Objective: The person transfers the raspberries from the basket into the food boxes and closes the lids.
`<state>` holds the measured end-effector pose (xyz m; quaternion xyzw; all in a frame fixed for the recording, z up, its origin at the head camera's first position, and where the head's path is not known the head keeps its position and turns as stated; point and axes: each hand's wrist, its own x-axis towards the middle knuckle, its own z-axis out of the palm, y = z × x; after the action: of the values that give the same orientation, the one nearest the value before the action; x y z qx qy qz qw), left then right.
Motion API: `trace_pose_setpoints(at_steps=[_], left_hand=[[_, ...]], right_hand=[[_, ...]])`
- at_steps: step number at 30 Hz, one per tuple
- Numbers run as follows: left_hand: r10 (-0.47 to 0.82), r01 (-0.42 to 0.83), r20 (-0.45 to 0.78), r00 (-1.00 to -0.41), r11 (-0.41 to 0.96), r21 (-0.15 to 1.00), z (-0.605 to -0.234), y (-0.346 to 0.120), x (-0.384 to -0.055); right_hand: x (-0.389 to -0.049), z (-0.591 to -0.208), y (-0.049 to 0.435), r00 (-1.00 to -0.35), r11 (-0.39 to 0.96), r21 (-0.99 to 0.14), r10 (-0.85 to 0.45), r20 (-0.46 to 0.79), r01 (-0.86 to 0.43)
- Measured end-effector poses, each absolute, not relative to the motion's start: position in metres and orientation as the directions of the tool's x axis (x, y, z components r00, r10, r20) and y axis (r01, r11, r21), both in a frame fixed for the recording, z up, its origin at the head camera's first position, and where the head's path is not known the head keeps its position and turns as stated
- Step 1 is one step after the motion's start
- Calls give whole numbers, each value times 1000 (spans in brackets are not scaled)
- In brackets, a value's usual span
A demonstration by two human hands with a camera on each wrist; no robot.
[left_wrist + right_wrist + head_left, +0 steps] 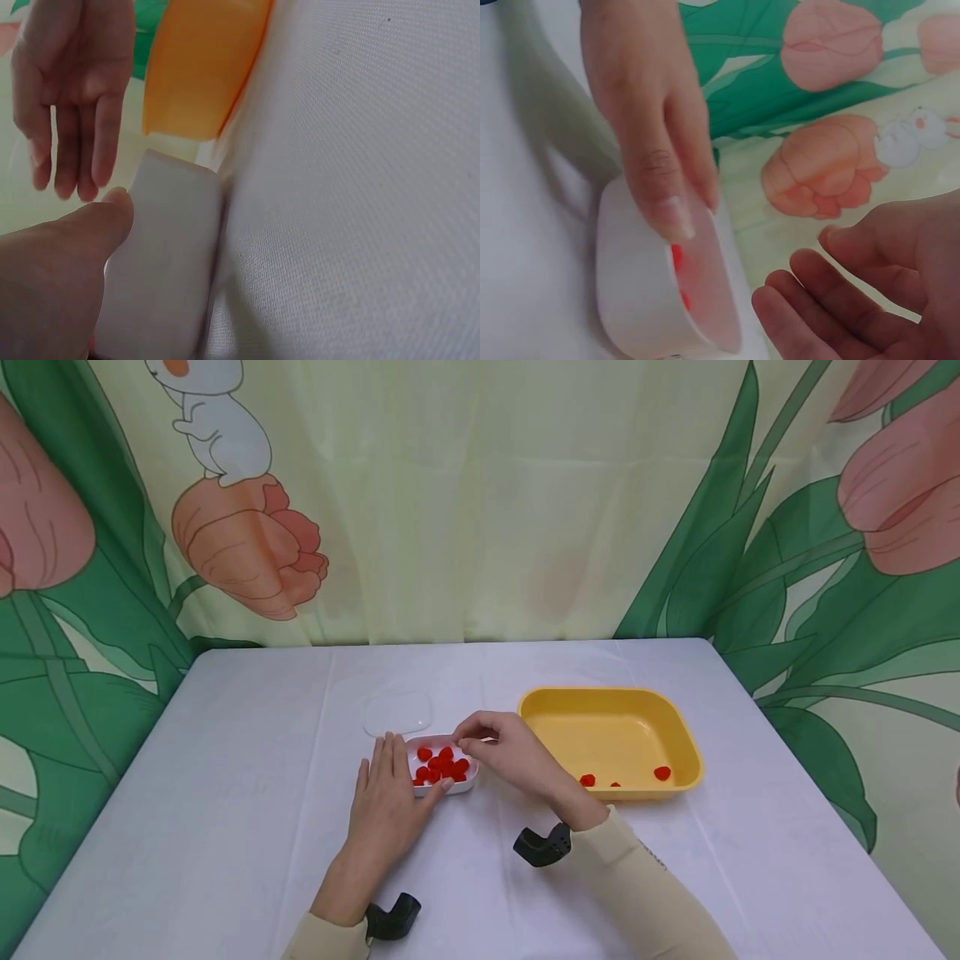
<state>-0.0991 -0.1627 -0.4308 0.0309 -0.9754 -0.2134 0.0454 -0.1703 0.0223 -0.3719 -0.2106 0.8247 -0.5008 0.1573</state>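
At near centre, two black wrist cameras (542, 845). Beyond: left hand (388, 802), straight-fingered, touching one white box (464, 785); about ten red pieces (446, 767) inside, overlapping, exact count unclear. Right hand (513, 755) released, fingers loosely bent above the box's right end. Rightward, one yellow tray (611, 714): three more pieces (662, 773) visible, one nearly hidden by the near wall. Farther, one clear lid (397, 712), outline faint.
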Motion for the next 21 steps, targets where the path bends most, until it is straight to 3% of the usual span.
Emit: trace_pose_setpoints(at_steps=[21], left_hand=[[-89, -60, 50, -995, 903, 426, -431, -162, -100]], right_hand=[[-178, -360, 83, -922, 351, -932, -383, -58, -87]])
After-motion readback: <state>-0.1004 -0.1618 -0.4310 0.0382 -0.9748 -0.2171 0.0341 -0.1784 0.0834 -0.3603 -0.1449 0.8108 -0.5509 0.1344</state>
